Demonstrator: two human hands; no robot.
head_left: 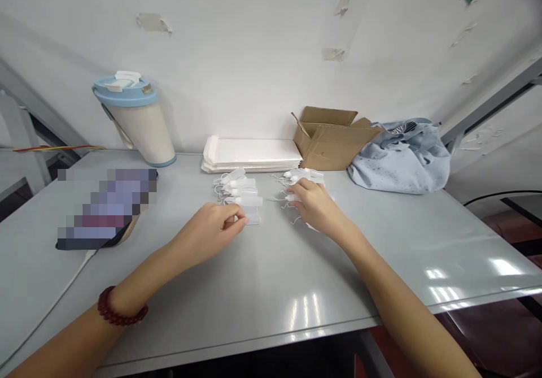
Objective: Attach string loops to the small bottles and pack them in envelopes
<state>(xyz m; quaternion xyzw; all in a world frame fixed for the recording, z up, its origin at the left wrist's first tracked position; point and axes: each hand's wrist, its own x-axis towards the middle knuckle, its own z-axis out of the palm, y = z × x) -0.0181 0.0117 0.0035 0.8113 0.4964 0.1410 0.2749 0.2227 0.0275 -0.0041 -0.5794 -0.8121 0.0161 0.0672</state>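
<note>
L hand [222, 222], fingertips bunched at L capped tubes [250, 201], front of white packaging stack [254, 151]; grip can't tell. R hand [312, 204], fingers curled over R capped tubes [303, 173], front of stack's R end; grip unclear. Prob. tube-handling step; next needs light pinch.

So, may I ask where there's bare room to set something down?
Bare table shows between left forearm and right forearm, and from the right one to the blue cloth. Small white pieces crowd around the left hand and right hand.

Tubes [251, 201] before stack [254, 151] on table [237, 293]
</note>
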